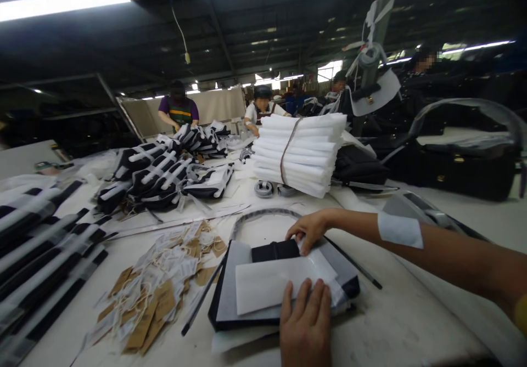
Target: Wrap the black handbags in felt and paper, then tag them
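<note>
A black handbag (214,306) lies flat before me, its front covered by pale wrapping and its wrapped handle (263,212) arching away from me. Across it rests a folded white wrapping sheet (263,286). My left hand (305,323) lies palm down on the sheet's lower edge, fingers stretched out. At the bag's upper right, my right hand (309,230) has its fingers curled in a pinch on white wrapping next to a black flap (274,250); the fingertips are partly hidden. A white patch (400,230) is on my right forearm. Dark strap ends stick out at both sides of the bag.
Paper tags with strings (152,295) are heaped to the left. Beyond are wrapped black bags (152,169) and a tied stack of white sheets (296,153). More black bags (457,164) stand at right. Two co-workers (179,109) are across the table.
</note>
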`<state>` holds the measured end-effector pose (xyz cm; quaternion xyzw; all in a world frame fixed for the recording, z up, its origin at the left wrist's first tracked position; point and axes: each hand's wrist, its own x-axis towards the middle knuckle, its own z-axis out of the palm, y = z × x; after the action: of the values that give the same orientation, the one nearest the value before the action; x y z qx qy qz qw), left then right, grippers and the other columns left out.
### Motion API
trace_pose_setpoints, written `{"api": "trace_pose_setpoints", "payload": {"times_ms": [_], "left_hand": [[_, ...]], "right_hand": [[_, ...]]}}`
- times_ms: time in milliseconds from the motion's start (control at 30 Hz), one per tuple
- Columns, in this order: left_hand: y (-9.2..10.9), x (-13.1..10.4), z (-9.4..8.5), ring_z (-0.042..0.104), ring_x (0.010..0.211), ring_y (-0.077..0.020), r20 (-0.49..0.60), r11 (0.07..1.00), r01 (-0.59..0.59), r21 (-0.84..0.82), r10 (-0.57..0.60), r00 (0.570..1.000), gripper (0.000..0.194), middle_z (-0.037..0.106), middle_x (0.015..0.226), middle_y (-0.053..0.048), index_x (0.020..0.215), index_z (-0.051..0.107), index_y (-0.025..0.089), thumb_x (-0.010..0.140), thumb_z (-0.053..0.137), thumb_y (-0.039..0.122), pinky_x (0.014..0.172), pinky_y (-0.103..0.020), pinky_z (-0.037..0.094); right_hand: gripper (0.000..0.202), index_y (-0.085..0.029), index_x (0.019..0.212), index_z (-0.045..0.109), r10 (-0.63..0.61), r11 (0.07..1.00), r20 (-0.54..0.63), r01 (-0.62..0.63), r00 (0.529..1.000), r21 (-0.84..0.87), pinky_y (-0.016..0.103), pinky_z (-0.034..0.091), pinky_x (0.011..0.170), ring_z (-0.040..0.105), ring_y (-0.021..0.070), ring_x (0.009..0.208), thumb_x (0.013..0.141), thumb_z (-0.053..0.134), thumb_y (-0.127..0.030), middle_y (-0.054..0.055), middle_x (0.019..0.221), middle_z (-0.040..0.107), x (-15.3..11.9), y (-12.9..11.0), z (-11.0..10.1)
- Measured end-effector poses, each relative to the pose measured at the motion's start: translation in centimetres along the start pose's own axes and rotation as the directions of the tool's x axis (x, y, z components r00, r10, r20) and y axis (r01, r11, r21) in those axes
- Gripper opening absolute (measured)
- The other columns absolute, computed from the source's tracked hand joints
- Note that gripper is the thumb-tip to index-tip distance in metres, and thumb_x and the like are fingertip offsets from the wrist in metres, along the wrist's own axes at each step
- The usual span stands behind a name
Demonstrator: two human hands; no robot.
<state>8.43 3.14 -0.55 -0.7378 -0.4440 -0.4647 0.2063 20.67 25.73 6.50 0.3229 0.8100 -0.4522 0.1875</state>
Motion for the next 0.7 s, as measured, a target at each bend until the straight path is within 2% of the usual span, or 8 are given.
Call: {"api": "trace_pose_setpoints", "payload": {"times_ms": [133,233,333,433,533,633,700], "left_hand": [[-0.1,-0.1,0.1,0.071,0.100,-0.0157,0.005,1.000,-0.001,-0.008,0.001,1.000,0.036,0.076,0.110,0.003,0.109,0.073,0.023,0.105,0.037,0.026,0.113,-0.035,0.040],[-0.1,-0.3,0.0,0.071,0.102,-0.0170,0.027,1.000,-0.011,0.001,0.011,1.000,0.035,0.076,0.111,0.001,0.111,0.072,0.023,0.104,0.038,0.026,0.109,-0.037,0.044],[-0.1,-0.6,0.0,0.070,0.105,-0.0165,0.034,1.000,0.001,-0.019,0.000,0.999,0.034,0.075,0.114,0.001,0.112,0.071,0.024,0.104,0.039,0.027,0.109,-0.038,0.044],[-0.1,-0.9,-0.1,0.068,0.108,-0.0168,0.067,0.999,0.016,-0.042,-0.013,0.998,0.035,0.074,0.117,0.002,0.115,0.070,0.024,0.105,0.037,0.028,0.112,-0.039,0.041],[-0.3,-1.1,-0.2,0.068,0.110,-0.0192,0.108,0.999,0.016,-0.045,-0.012,0.994,0.033,0.073,0.119,0.001,0.118,0.069,0.024,0.104,0.038,0.026,0.110,-0.042,0.044],[-0.4,-0.9,-0.4,0.068,0.111,-0.0207,0.164,0.998,0.022,-0.055,-0.012,0.986,0.031,0.072,0.121,0.000,0.121,0.067,0.024,0.102,0.043,0.023,0.108,-0.044,0.047],[-0.3,-0.5,-0.8,0.067,0.111,-0.0209,0.207,0.997,0.035,-0.075,-0.019,0.978,0.030,0.071,0.123,0.000,0.122,0.066,0.025,0.101,0.044,0.024,0.107,-0.045,0.048]], "right_hand": [[0.084,-0.016,0.128,0.063,-0.038,0.991,0.055,0.031,0.998,0.130,0.027,0.052,0.078,0.067,0.0192,0.089,0.059,0.081,-0.060,0.003,0.096,0.073,0.6,1.4,0.0],[0.067,-0.014,0.122,0.066,-0.041,0.988,0.036,0.035,0.998,0.151,0.028,0.054,0.077,0.068,0.0185,0.086,0.070,0.079,-0.054,0.002,0.091,0.073,0.7,1.7,0.0],[0.044,-0.014,0.115,0.067,-0.020,0.993,-0.040,0.025,0.999,0.113,0.031,0.056,0.078,0.068,0.0174,0.085,0.084,0.072,-0.044,0.003,0.094,0.072,0.9,1.3,0.3],[0.030,-0.014,0.110,0.066,-0.007,0.999,-0.194,0.015,0.981,0.036,0.037,0.057,0.080,0.067,0.0182,0.089,0.094,0.063,-0.039,0.005,0.105,0.069,1.0,0.6,0.9],[0.026,-0.015,0.108,0.069,-0.052,0.998,-0.407,0.035,0.912,-0.048,0.043,0.054,0.092,0.067,0.0224,0.101,0.095,0.061,-0.035,0.008,0.111,0.070,-0.2,-0.6,1.8],[0.031,-0.018,0.117,0.071,-0.138,0.990,-0.602,0.083,0.786,-0.118,0.044,0.043,0.108,0.060,0.0279,0.122,0.097,0.053,-0.033,0.011,0.126,0.069,-2.9,-1.8,4.0],[0.038,-0.020,0.127,0.067,-0.206,0.978,-0.667,0.126,0.716,-0.166,0.042,0.039,0.112,0.055,0.0278,0.129,0.098,0.048,-0.037,0.009,0.134,0.064,-4.9,-2.2,6.5]]}}
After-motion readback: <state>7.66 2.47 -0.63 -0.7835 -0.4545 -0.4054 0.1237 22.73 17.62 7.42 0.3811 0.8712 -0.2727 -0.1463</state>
